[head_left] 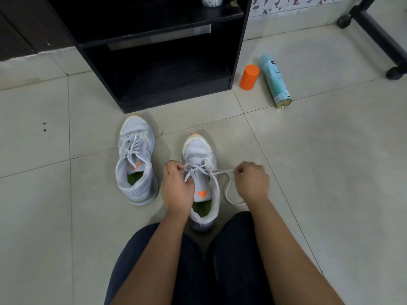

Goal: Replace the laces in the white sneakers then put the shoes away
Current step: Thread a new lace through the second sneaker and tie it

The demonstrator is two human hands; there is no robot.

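Left hand (176, 186): its fingers are curled round a lace strand at the near side of the eyelet rows. By this hold the shoe is apparently steadied and tension is kept.
Right hand (253, 181): the free lace end is pinched in closed fingers and drawn out sideways, seemingly so that slack is taken through the eyelets.
Lace (222, 171): a thin, limp white cord is stretched between the hands. A slack loop is left trailing on the floor under the right hand.
Sneaker being laced (199, 148): it is set between the two hands, heel toward the knees for reach. It has a pale mesh upper, an orange toe tip, an orange triangle on the tongue and a green insole. Only the lower eyelets are crossed.
Second sneaker (135, 133): it is parked just outside the left hand, already laced but loosely.
Shelf unit (176, 102): it is well ahead of both hands, black and boxy. Its open bottom compartment is judged the likely place for the shoes.
Spray can (275, 80) and orange cap (249, 77): both lie ahead of the right hand. The can is a smooth cylinder on its side.
Floor (330, 150): it is laid with pale, slightly glossy tiles.
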